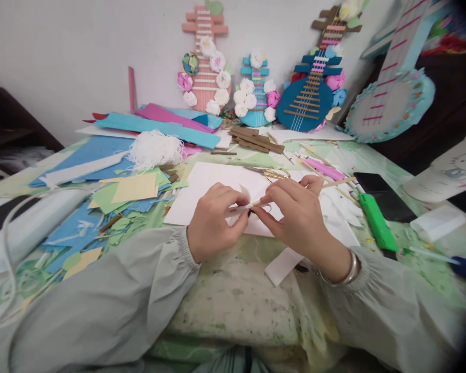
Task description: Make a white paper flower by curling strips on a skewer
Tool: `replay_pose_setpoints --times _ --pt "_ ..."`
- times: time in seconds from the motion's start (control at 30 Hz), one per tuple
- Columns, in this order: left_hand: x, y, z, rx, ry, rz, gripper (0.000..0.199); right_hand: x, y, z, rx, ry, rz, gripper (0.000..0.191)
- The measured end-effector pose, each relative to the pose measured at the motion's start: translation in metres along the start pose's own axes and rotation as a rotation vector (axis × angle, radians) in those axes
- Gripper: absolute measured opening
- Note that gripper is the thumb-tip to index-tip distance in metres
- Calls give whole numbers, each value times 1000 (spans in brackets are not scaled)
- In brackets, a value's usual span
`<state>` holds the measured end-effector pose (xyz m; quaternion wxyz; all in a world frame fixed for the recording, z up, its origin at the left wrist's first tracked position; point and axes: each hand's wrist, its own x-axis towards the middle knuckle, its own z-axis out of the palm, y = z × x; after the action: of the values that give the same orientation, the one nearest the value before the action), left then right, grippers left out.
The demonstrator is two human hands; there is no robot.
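Both of my hands meet over a white sheet (207,178) at the middle of the table. My left hand (215,223) pinches a small white paper piece (238,209) between thumb and fingers. In my right hand (295,210) is a thin wooden stick (338,182), its long end poking out to the right behind the knuckles. The stick's near tip meets the white piece between my fingertips; how they join is too small to tell. Gold-handled scissors (274,173) lie just beyond my right hand. Below its wrist lies a white strip (281,267).
Paper scraps (134,187) and a white string tangle (157,149) lie left. Brown strips (256,140) are farther back. A green-handled tool (378,223) and black phone (384,196) lie right. Decorated model instruments (306,101) lean on the wall.
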<state>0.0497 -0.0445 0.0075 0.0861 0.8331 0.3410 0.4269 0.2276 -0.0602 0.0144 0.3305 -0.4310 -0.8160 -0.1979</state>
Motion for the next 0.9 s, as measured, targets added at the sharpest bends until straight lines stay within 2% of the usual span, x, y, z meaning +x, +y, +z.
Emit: replay_pose_setpoints --times 0.17,0.33,0.5,0.7,0.9 --pt "1 -1 0 -71 22 -50 10 0 1 0 -3 -4 0 16" --pt "1 -3 2 -74 16 -39 9 -1 0 -1 -19 10 -9 15" --pt "2 -5 2 -62 20 -36 10 0 1 1 -33 -30 2 14" --pt "1 -8 4 -35 53 -26 14 0 6 4 -49 -132 62 32" --pt "0 -6 5 -12 72 4 15 -1 7 6 -34 -109 84 38"
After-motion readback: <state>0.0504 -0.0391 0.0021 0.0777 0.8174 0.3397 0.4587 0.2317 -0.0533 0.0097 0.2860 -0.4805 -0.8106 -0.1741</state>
